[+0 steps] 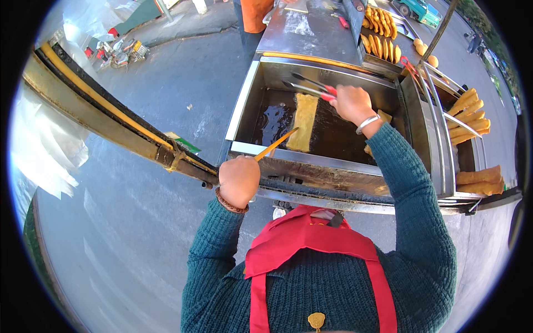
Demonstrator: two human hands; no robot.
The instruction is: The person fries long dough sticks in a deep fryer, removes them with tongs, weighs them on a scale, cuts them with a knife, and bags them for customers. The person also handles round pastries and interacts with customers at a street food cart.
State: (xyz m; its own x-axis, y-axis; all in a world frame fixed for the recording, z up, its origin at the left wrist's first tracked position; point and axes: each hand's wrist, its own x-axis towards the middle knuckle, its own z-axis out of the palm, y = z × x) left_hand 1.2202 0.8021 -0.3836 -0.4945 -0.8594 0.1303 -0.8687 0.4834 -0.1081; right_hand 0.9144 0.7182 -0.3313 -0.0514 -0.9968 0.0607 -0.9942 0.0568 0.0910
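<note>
My left hand point(239, 180) grips a yellowish stick point(277, 144), whose tip reaches over the near wall of a metal fryer point(329, 160) to a flat rectangular piece of dough point(304, 123) in the dark oil. My right hand point(353, 104) holds metal tongs with red grips point(313, 88); the two blurred arms stand apart above the far end of that dough, with nothing between their tips. Another piece of fried dough point(384, 116) shows partly from behind my right wrist and forearm, at the fryer's right side.
Beyond the fryer is a floury steel worktop point(297, 29), with a person in an orange garment point(252, 16) at its left. Trays of fried pastries point(381, 48) stand at the back right. Fried dough sticks point(468, 118) lie in a rack at right. A rusty beam point(125, 120) slants in from the left.
</note>
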